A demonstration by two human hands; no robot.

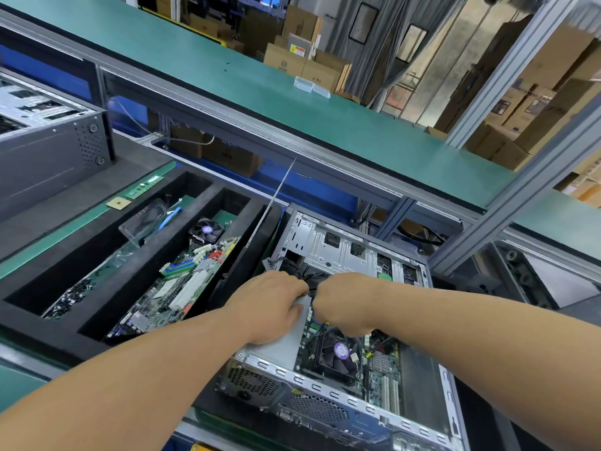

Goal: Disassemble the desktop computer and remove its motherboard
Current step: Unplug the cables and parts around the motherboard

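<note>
Both hands meet inside the open case point(357, 408): left hand point(276, 304) curled on the grey power supply point(283, 346), right hand point(341, 304) curled around black cables point(307, 276). The motherboard point(380, 366) lies at 5 o'clock, still in the case.

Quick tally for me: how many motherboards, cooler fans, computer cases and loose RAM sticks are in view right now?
Motherboards: 2, one in the foam tray, one in the open case
Cooler fans: 2, tray, open case
Computer cases: 2, open case, closed case at far left
Loose RAM sticks: 1
Total: 7
</note>
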